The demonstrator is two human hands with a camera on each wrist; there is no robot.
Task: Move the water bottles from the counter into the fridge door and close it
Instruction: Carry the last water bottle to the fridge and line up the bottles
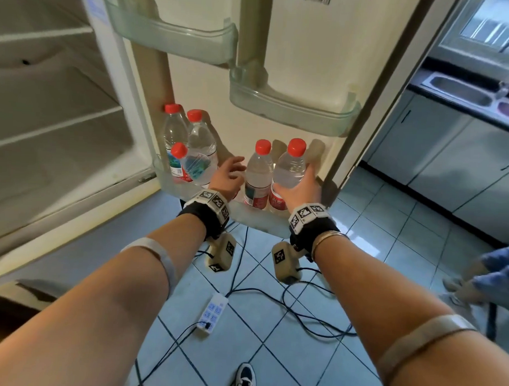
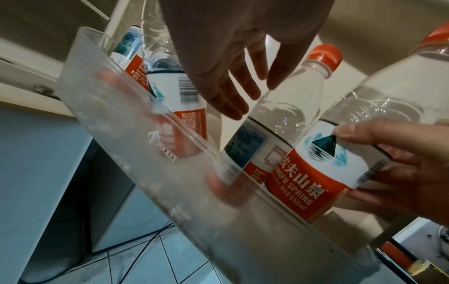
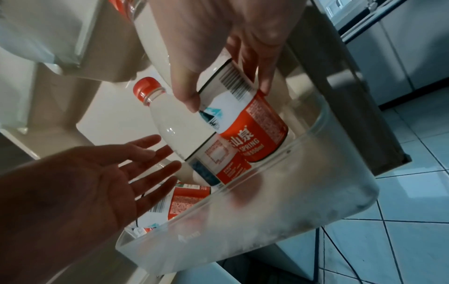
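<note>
The fridge door stands open, and its frosted bottom shelf (image 1: 246, 217) holds several red-capped water bottles. Three of them (image 1: 198, 144) cluster at the shelf's left end. My right hand (image 1: 294, 180) grips the rightmost bottle (image 1: 290, 165) around its label, tilted slightly, with its base inside the shelf (image 3: 291, 192). Another bottle (image 1: 258, 170) stands upright just left of it. My left hand (image 1: 232, 172) hovers open between the two groups, fingers spread and holding nothing; the left wrist view shows this left hand (image 2: 233, 90) above the shelf rim (image 2: 170, 173).
Two clear door shelves (image 1: 293, 110) (image 1: 178, 37) sit higher on the door. The fridge interior (image 1: 56, 122) lies to the left. A power strip (image 1: 213, 314) and cables cross the tiled floor. A counter with a sink (image 1: 459, 90) is at right; another person's feet (image 1: 472, 284) are nearby.
</note>
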